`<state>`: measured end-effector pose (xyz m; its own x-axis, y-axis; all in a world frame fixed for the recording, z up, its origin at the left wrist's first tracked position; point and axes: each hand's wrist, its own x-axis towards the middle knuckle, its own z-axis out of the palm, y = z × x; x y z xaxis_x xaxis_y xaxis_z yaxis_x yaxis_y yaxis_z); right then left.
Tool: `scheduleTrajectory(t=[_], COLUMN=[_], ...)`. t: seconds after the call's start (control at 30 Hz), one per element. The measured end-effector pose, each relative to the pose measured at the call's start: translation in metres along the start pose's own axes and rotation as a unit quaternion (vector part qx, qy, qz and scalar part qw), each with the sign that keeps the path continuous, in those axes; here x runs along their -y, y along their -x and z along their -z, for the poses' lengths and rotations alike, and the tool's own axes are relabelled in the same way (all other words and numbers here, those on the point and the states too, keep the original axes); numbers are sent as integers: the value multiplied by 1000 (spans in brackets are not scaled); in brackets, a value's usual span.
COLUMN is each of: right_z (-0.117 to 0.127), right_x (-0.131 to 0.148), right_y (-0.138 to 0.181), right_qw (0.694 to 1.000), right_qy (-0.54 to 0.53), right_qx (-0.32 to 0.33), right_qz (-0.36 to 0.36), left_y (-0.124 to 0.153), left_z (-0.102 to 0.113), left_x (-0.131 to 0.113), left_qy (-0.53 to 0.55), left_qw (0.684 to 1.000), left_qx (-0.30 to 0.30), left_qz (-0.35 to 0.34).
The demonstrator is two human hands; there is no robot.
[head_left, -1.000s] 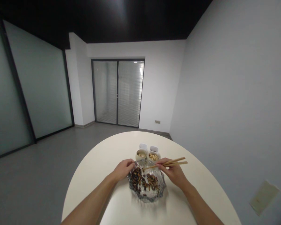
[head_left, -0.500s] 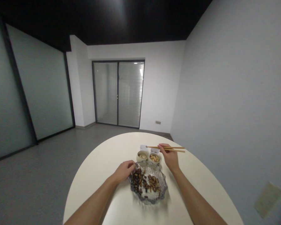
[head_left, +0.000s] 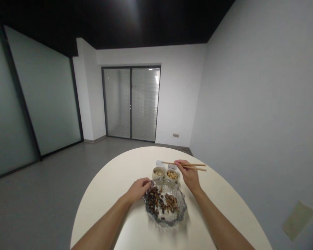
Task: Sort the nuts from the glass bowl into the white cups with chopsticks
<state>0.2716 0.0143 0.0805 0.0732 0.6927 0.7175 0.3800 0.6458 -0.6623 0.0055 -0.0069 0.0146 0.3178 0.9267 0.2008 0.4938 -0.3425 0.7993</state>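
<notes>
Chopsticks (head_left: pixel 184 165) held level over the far small cups, tips pointing left above the far-left white cup (head_left: pixel 159 162). Right hand (head_left: pixel 188 175) pinches them mid-shaft, fingers closed around the pair. Can't tell if the tips carry anything. Left hand (head_left: pixel 138 189) rests loosely curled against the left rim of the glass bowl (head_left: pixel 181 211), which holds dark seeds. Two cream cups (head_left: pixel 158 172) with pale nuts sit just beyond the bowl. All on a round white table (head_left: pixel 114 180).

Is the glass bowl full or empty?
Partly full: the bowl holds dark seeds across its middle, with bare glass showing near its front rim.
</notes>
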Motion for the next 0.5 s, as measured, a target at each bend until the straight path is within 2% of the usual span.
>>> scheduleTrajectory(t=[0.07, 0.23, 0.37, 0.5], right_z=[6, 20, 24, 20], right_x=[10, 26, 23, 15], right_y=[7, 33, 45, 48], right_qw=[1000, 996, 988, 982], right_qy=[-4, -11, 17, 29], right_qx=[9, 83, 149, 181], right_qz=[-4, -6, -34, -51], left_y=[0, 1, -1, -2], left_z=[0, 1, 0, -2], left_x=[-2, -3, -1, 0], left_qy=[-1, -2, 3, 2], left_qw=[1000, 1000, 1000, 1000], left_qx=[0, 0, 1, 1], left_qz=[1, -5, 1, 3])
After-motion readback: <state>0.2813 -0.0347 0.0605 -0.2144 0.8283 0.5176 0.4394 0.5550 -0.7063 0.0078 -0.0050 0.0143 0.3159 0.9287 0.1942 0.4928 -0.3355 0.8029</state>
